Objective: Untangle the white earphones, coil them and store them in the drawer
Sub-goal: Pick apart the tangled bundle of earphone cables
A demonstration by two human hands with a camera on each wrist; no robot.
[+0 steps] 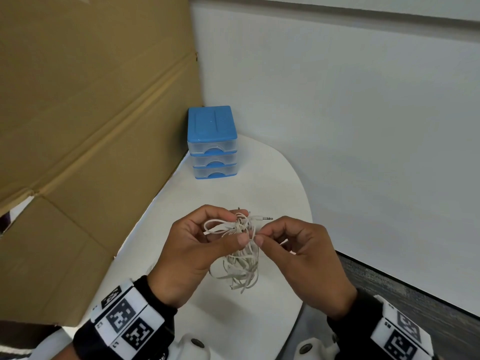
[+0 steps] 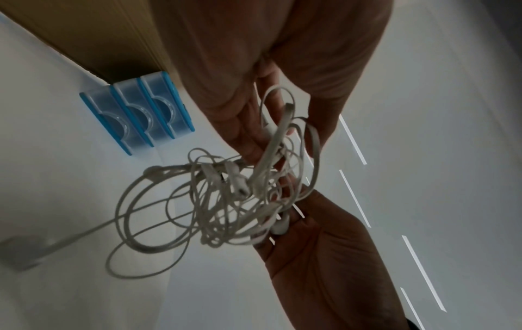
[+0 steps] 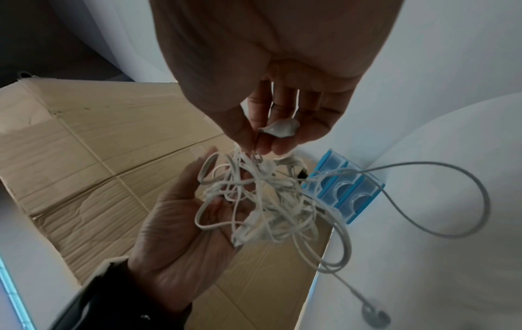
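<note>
earphones [image 1: 241,245] tangled, earbuds indistinct

Both hands pinch tangled white earphones [image 1: 241,245] above white table [image 1: 280,178]; blue drawer unit [image 1: 212,141] beyond, drawers closed.

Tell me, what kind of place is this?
Probably an office corner or storeroom: a white table against plain partition walls, a flattened cardboard box alongside, and a small blue drawer unit.

L wristband [image 1: 130,322] wht w/ blk sq. markers | R wristband [image 1: 404,333] same | blk sleeves [image 1: 155,294]
</note>
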